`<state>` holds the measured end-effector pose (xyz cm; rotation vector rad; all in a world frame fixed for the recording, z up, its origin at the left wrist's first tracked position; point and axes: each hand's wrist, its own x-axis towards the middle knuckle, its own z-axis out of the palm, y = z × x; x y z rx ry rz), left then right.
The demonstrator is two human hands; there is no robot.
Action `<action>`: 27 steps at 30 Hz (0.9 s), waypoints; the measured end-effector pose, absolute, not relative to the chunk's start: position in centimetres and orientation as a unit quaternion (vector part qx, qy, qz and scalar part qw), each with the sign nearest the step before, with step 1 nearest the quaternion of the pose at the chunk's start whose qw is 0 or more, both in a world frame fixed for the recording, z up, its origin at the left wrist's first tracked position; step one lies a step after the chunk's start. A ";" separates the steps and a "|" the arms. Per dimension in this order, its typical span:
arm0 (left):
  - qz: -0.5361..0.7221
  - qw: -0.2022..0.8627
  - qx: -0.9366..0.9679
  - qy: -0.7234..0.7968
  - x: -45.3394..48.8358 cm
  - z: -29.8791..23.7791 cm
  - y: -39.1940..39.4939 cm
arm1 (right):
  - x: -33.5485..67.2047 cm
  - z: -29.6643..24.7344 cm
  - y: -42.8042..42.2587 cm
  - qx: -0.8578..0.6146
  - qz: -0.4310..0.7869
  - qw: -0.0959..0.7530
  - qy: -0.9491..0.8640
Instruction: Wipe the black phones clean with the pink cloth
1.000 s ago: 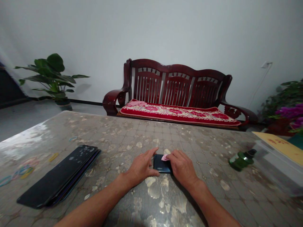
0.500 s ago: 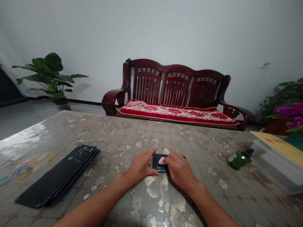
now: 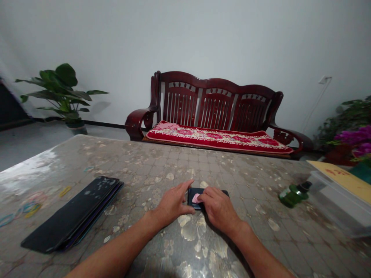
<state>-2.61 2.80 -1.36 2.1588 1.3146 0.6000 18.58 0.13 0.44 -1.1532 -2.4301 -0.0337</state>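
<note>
On the patterned table (image 3: 255, 231), I log: one dark phone (image 3: 193, 191), flat, long axis running left to right, between both hands; one left hand (image 3: 172, 201), thumb and forefinger spread about the phone's left end, contact unclear from here; one right hand (image 3: 218, 204), the nearer, reaching over the phone's middle, fingertips together on one pink cloth (image 3: 196, 198) against its surface. To the right, I count one green bottle (image 3: 293, 195) and one clear box (image 3: 337, 210); to the left, one dark stack (image 3: 75, 212) and several bands (image 3: 65, 191), exact number unreadable.
</note>
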 end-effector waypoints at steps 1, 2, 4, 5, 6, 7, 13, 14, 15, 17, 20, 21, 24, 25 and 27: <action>0.224 0.267 0.801 0.487 -2.6 -1.3 2.8 | 18.5 0.5 0.1 -0.413 -0.012 0.222 -0.883; 0.225 0.265 0.802 0.486 -2.6 -1.3 2.8 | 18.6 0.5 0.1 -0.416 -0.015 0.221 -0.882; 0.222 0.264 0.802 0.488 -2.5 -1.1 2.7 | 18.8 0.5 0.3 -0.442 -0.031 0.223 -0.868; 0.219 0.263 0.801 0.490 -2.5 -1.0 2.7 | 19.0 0.4 0.4 -0.458 -0.040 0.226 -0.859; 0.215 0.263 0.801 0.492 -2.5 -0.9 2.7 | 19.2 0.4 0.5 -0.472 -0.046 0.229 -0.850; 0.212 0.263 0.801 0.494 -2.5 -0.9 2.7 | 19.3 0.3 0.6 -0.480 -0.049 0.232 -0.845; 0.209 0.263 0.804 0.490 -2.6 -1.2 2.8 | 19.0 0.4 0.4 -0.435 -0.028 0.220 -0.873; 0.209 0.262 0.806 0.488 -2.6 -1.3 2.8 | 19.0 0.5 0.4 -0.437 -0.030 0.218 -0.872; 0.210 0.261 0.807 0.487 -2.6 -1.4 2.9 | 19.0 0.5 0.4 -0.446 -0.034 0.218 -0.868; 0.220 0.260 0.807 0.482 -2.7 -1.5 2.9 | 19.1 0.6 0.5 -0.470 -0.047 0.219 -0.854; 0.267 0.265 0.800 0.467 -2.9 -1.8 2.9 | 19.4 0.5 0.7 -0.486 -0.060 0.221 -0.844; 0.287 0.269 0.797 0.459 -3.0 -2.0 2.9 | 19.4 0.4 0.7 -0.485 -0.061 0.222 -0.844; 0.338 0.269 0.794 0.427 -3.1 -2.3 3.0 | 19.5 0.3 0.7 -0.482 -0.053 0.228 -0.845; 0.350 0.266 0.796 0.415 -3.2 -2.5 3.0 | 19.5 0.3 0.7 -0.481 -0.049 0.232 -0.844; 0.369 0.257 0.803 0.390 -3.2 -2.7 3.0 | 19.5 0.3 0.7 -0.480 -0.045 0.241 -0.842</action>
